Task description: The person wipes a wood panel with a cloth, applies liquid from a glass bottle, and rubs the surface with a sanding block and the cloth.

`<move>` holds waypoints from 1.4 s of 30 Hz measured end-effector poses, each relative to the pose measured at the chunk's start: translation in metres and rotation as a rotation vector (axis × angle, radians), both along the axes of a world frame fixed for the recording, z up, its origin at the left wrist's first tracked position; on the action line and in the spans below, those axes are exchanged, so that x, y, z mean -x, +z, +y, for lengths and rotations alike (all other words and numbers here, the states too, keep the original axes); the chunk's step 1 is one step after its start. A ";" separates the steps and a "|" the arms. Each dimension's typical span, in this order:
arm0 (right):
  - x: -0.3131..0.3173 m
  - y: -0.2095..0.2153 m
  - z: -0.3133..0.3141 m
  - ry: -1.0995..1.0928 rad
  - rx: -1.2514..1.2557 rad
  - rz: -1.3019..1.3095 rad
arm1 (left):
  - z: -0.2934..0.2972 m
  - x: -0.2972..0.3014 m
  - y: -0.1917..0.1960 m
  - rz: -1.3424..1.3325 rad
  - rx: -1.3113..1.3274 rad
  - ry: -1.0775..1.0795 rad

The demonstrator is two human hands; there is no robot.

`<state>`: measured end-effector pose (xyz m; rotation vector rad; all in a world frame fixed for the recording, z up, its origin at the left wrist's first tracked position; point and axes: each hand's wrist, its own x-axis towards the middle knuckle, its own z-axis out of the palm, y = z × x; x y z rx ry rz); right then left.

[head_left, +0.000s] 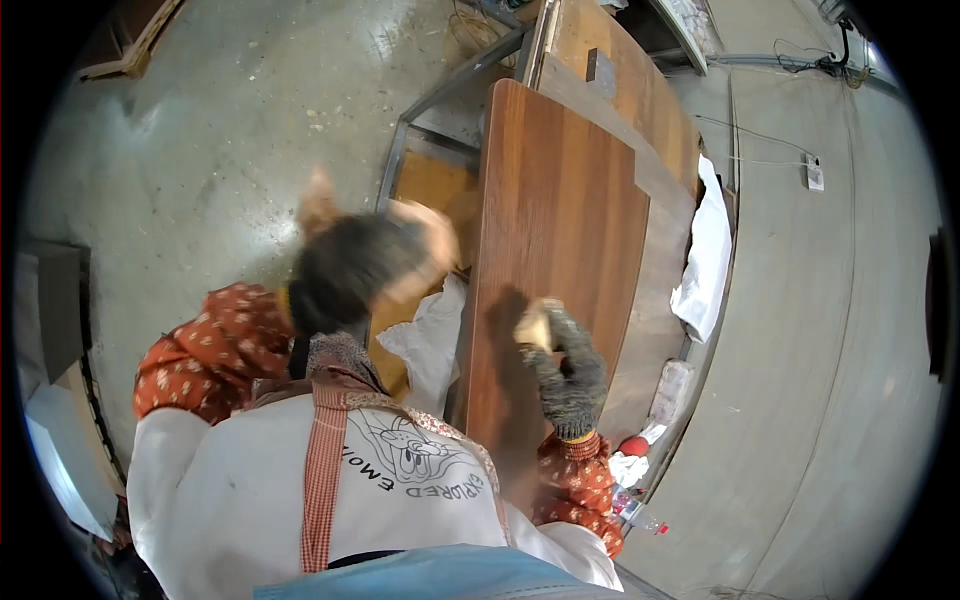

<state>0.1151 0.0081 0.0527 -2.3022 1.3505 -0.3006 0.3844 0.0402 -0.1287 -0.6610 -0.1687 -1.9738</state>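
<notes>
A brown wood-grain panel (560, 190) with rounded corners lies on the workbench in front of me. Over its near right part is my right hand (568, 370), in a dark knitted glove with bare fingertips. Its fingers are curled together at the tips; what they hold, if anything, I cannot make out. My left hand (365, 260), gloved the same way, is lifted left of the panel's edge. Motion smears its fingers, so their grip cannot be read. Below it, a crumpled white sheet (428, 345) hangs beside the panel.
A grey metal frame (395, 165) with a yellowish board stands left of the panel. Along the bench's right side lie white wrapping (708, 250), a red ball-like thing (634, 446) and a clear bottle (640, 512). A power strip (814, 172) is farther right.
</notes>
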 end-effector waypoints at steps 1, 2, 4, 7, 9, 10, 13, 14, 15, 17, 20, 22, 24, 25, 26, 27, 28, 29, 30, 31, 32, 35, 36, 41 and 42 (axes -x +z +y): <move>0.020 -0.022 0.005 -0.109 0.031 -0.260 | -0.026 0.029 0.012 0.077 0.193 -0.311; 0.026 -0.033 0.011 -0.265 0.059 -0.416 | -0.036 0.043 0.025 0.119 0.257 -0.577; 0.057 -0.065 0.020 -0.511 0.269 -0.427 | -0.031 0.065 0.049 0.719 -0.262 -1.353; 0.124 -0.120 0.075 -0.830 0.180 -1.196 | -0.028 0.077 0.070 1.925 -1.772 -1.974; 0.166 -0.140 0.090 -0.596 0.131 -1.319 | -0.081 0.045 0.056 1.859 -1.537 -2.084; 0.144 -0.138 0.108 -1.169 0.292 -1.257 | -0.107 0.022 0.045 1.838 -1.417 -2.109; 0.158 -0.150 0.127 -0.958 0.364 -1.332 | -0.162 -0.041 0.064 1.973 -1.136 -1.707; 0.154 -0.147 0.130 -0.992 0.374 -1.346 | -0.190 -0.057 0.063 1.993 -1.124 -1.760; 0.150 -0.144 0.128 -0.996 0.375 -1.293 | -0.209 -0.067 0.060 1.908 -1.030 -1.662; 0.145 -0.144 0.121 -1.016 0.355 -1.257 | -0.226 -0.079 0.057 2.199 -0.961 -1.716; 0.147 -0.143 0.127 -1.002 0.368 -1.240 | -0.195 -0.054 0.045 2.169 -0.821 -1.841; 0.148 -0.139 0.130 -0.980 0.394 -1.268 | -0.139 -0.007 0.053 2.065 -1.014 -1.873; 0.145 -0.142 0.128 -0.985 0.389 -1.303 | -0.078 0.029 0.050 2.274 -1.001 -1.807; 0.144 -0.141 0.129 -1.000 0.385 -1.309 | -0.061 0.034 0.036 2.366 -1.131 -1.782; 0.146 -0.140 0.132 -1.018 0.384 -1.307 | -0.045 0.041 0.035 2.468 -1.257 -1.746; 0.150 -0.143 0.134 -0.960 0.346 -1.358 | -0.048 0.031 0.035 2.369 -1.364 -1.756; 0.150 -0.142 0.137 -0.976 0.349 -1.361 | -0.056 0.024 0.049 2.273 -1.464 -1.760; 0.150 -0.142 0.135 -0.992 0.362 -1.326 | -0.071 0.007 0.037 2.375 -1.450 -1.659; 0.149 -0.142 0.134 -1.017 0.379 -1.289 | -0.096 -0.007 0.048 2.328 -1.359 -1.585; 0.150 -0.141 0.135 -0.954 0.387 -1.302 | -0.123 -0.019 0.058 2.274 -1.283 -1.512; 0.146 -0.139 0.133 -0.970 0.390 -1.298 | -0.156 -0.040 0.056 2.270 -1.177 -1.543; 0.142 -0.145 0.128 -0.934 0.514 -1.049 | -0.220 -0.083 0.067 2.056 -1.129 -1.418; 0.141 -0.145 0.126 -0.940 0.511 -1.050 | -0.227 -0.084 0.059 2.116 -0.991 -1.325; 0.140 -0.140 0.128 -0.933 0.435 -1.348 | -0.155 -0.018 0.045 2.015 -1.064 -1.607; 0.144 -0.142 0.131 -0.855 0.544 -1.021 | -0.124 0.006 0.043 2.039 -0.997 -1.541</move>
